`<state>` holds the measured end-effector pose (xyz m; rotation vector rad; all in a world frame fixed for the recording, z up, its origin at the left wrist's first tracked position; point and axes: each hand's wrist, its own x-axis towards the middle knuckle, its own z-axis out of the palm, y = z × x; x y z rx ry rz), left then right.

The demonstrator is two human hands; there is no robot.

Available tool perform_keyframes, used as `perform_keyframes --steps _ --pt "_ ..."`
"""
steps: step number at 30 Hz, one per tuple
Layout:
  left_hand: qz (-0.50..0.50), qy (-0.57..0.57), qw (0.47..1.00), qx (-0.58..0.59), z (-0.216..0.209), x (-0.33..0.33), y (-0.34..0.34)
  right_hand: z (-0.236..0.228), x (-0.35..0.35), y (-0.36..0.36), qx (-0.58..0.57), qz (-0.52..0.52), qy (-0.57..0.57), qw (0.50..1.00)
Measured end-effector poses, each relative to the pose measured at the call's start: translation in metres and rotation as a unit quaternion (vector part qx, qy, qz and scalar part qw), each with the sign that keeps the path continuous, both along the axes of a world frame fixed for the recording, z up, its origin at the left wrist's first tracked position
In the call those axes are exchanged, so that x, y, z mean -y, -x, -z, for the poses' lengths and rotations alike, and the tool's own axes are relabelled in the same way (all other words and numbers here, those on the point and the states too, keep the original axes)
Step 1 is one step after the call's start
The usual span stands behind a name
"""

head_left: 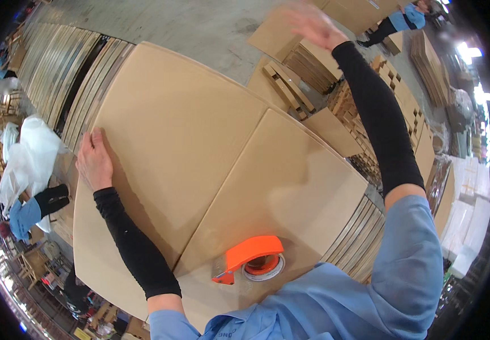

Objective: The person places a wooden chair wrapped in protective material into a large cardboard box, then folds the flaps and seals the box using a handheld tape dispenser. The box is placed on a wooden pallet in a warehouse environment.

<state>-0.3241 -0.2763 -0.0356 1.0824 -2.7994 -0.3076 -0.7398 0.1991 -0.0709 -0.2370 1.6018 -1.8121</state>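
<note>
A large brown cardboard box point(182, 113) with two closed flaps meeting at a straight seam fills the middle. My left hand point(94, 160) rests at its left edge, fingers stretched out along the cardboard and holding nothing I can see. Raised beyond the box's far right side is my right hand point(311, 27), its fingers smeared by motion. An orange tape dispenser point(254, 253) with a roll of tape lies on the near part of the right flap, close to my body and apart from both hands.
Stacks of flat boards point(58, 62) stand left of the box, more point(358, 238) at its lower right. Piled cardboard pieces point(403, 107) lie to the right. People in blue shirts work at the left point(25, 218) and far right point(406, 18). White plastic sheeting point(32, 153) hangs at the left.
</note>
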Motion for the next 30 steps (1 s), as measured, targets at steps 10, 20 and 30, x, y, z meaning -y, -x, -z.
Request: perform_keyframes --steps 10,20,30 --pt "-0.036 0.046 0.998 0.028 -0.001 -0.002 -0.01 0.017 0.235 -0.164 -0.074 -0.241 0.046 0.967" --pt "-0.032 0.066 0.997 0.018 0.003 -0.013 -0.002 0.044 0.328 -0.101 -0.38 -0.231 -0.032 0.895" --pt "-0.004 0.113 0.993 -0.035 0.015 0.001 -0.014 0.039 0.308 -0.07 -0.118 -0.169 0.083 0.975"
